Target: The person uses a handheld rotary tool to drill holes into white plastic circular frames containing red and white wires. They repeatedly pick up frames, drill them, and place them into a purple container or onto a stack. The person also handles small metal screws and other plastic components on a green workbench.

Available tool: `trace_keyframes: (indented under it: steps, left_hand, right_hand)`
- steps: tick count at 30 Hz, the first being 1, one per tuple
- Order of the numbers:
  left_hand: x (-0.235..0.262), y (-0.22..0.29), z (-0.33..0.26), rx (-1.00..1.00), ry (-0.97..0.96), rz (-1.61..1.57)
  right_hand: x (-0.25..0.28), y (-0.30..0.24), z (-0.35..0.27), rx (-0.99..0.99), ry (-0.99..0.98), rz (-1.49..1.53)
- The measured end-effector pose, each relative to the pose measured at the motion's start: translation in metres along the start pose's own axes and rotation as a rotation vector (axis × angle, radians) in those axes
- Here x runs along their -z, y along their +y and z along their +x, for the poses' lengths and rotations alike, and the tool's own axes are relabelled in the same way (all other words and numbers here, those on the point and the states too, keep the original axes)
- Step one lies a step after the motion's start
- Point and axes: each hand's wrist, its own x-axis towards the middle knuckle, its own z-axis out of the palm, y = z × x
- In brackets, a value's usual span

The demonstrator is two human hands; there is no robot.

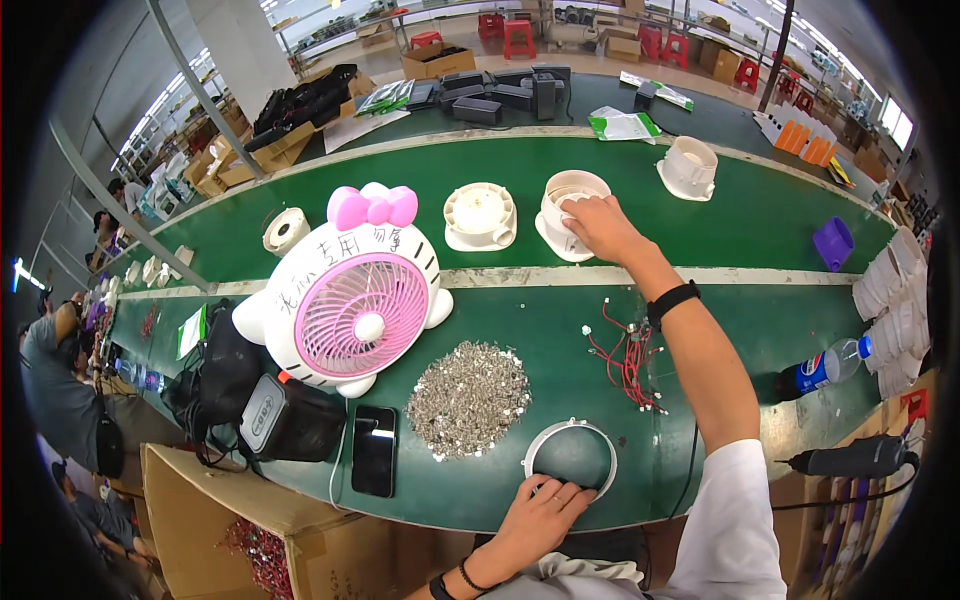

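Right hand [600, 225] fingers close on the white housing [568, 212] rim; left hand [545, 510] fingers rest open on the white ring [570, 457] at the table [760, 330] edge

Single head-worn fisheye view, looking steeply down and forward over the green conveyor belt [760, 215] at close range; straight edges curve near the dark circular rim.

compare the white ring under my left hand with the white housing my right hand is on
The white ring is a thin, flat open hoop on the near belt, touched by the left hand. The white housing is a taller, cup-like part on the far belt, gripped by the right hand. Both are round white plastic.
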Motion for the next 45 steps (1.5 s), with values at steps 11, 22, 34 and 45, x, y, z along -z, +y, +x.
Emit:
trace_keyframes:
  steps: [11, 22, 34, 45]
  left_hand:
    - [0.003, 0.002, 0.002, 0.018, -0.028, -0.030]
    - [0.027, 0.008, 0.014, 0.023, 0.010, -0.047]
    - [0.124, -0.121, 0.226, 0.177, 0.468, 0.298]
    - [0.086, -0.214, 0.317, 0.196, 0.258, 0.408]
  right_hand:
    - [0.000, 0.016, -0.007, -0.044, 0.048, -0.026]
    - [-0.001, 0.021, -0.012, -0.146, -0.040, -0.112]
    - [-0.001, 0.043, -0.027, -0.173, 0.032, -0.135]
    - [0.002, 0.055, -0.041, -0.198, 0.065, -0.090]
